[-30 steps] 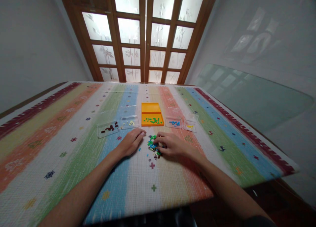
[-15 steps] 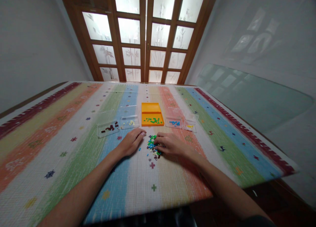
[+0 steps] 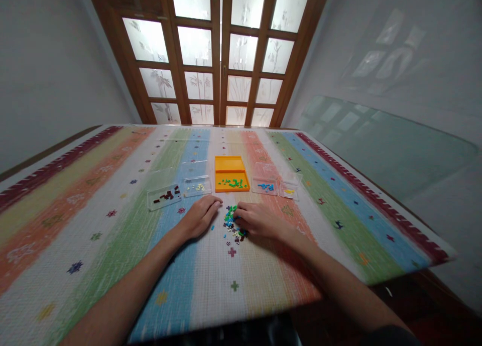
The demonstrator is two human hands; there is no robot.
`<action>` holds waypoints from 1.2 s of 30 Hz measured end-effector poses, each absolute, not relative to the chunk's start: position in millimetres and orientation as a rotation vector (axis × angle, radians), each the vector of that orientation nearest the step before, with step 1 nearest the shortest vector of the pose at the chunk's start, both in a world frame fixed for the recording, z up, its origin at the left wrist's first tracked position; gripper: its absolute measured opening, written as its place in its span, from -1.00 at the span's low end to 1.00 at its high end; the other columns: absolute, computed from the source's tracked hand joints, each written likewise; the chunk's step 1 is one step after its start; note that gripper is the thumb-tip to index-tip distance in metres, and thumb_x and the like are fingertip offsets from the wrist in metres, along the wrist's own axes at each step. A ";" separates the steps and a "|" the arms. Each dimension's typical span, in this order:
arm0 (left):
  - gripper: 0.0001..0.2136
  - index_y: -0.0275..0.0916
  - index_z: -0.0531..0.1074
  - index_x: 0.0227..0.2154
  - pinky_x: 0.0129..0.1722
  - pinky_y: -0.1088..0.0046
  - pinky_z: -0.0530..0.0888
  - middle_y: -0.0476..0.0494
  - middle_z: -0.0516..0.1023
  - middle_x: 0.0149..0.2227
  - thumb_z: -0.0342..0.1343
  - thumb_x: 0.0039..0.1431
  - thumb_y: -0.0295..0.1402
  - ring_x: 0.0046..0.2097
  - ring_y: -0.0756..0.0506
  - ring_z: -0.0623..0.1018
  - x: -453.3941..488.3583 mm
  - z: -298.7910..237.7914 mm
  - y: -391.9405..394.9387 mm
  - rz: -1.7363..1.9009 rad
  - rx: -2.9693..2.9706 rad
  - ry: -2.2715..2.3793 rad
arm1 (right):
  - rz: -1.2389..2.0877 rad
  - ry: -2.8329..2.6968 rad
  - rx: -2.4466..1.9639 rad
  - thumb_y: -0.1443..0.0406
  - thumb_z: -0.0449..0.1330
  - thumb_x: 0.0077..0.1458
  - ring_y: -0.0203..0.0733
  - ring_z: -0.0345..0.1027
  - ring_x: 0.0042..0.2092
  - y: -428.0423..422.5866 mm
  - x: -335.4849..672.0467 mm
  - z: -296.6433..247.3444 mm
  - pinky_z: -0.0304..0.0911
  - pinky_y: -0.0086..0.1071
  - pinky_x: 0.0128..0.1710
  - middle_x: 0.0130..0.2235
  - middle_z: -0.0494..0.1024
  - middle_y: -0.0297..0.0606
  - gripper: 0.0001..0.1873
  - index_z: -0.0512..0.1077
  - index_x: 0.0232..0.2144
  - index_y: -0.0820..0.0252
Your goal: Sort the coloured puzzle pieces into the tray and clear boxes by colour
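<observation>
Multicoloured pile (image 3: 230,218), lengthwise toward orange box (image 3: 229,163)

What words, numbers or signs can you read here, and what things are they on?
None: no readable text anywhere.
Orange box and clear boxes: no lettering visible.
Little pieces: too small to tell.
Tablecloth: stars and plus shapes, just decoration.
Door panes: plant pictures, no words.
</observation>
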State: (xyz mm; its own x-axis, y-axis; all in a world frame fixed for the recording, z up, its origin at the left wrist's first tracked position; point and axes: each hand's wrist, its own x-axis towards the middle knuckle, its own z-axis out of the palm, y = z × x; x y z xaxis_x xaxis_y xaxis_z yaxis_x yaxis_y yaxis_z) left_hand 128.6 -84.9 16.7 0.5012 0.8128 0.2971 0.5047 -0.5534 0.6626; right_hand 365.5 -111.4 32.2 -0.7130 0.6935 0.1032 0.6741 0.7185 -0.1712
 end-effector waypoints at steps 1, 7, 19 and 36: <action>-0.68 -0.19 0.46 -0.16 0.06 0.19 0.46 -0.18 0.61 -0.13 -0.18 0.42 -0.20 -0.08 -0.18 0.56 128.5 16.6 -84.8 0.820 2.251 1.077 | 0.189 -2.755 -1.106 0.37 0.13 0.28 -0.26 0.26 -0.36 -111.2 365.8 32.2 0.00 -0.38 -0.41 -0.23 0.51 -0.19 -0.89 0.48 -0.21 0.20; -0.69 -0.19 0.45 -0.17 0.05 0.19 0.46 -0.18 0.59 -0.15 -0.18 0.43 -0.21 -0.09 -0.18 0.55 128.4 16.9 -84.6 0.821 2.253 1.060 | 0.369 -2.674 -1.049 0.33 0.14 0.30 -0.24 0.33 -0.30 -108.9 370.3 39.3 0.16 -0.40 -0.33 -0.23 0.54 -0.20 -0.86 0.51 -0.21 0.17; -0.68 -0.21 0.45 -0.14 0.04 0.18 0.46 -0.19 0.59 -0.13 -0.18 0.43 -0.20 -0.09 -0.17 0.55 126.7 14.8 -83.1 0.794 2.267 1.065 | 0.350 -1.989 -1.361 0.23 0.20 0.19 -0.25 0.36 -0.43 -74.3 437.2 60.8 0.21 -0.41 -0.40 -0.39 0.61 -0.25 -0.80 0.59 -0.29 0.21; -0.69 -0.21 0.45 -0.16 0.02 0.18 0.47 -0.18 0.59 -0.14 -0.17 0.42 -0.20 -0.10 -0.17 0.56 126.9 13.2 -81.8 0.821 2.271 1.051 | 0.052 -1.831 -1.708 0.37 0.22 0.04 -0.20 0.47 -0.41 -52.5 466.7 39.8 0.29 -0.38 -0.33 -0.32 0.68 -0.18 -0.83 0.62 -0.32 0.19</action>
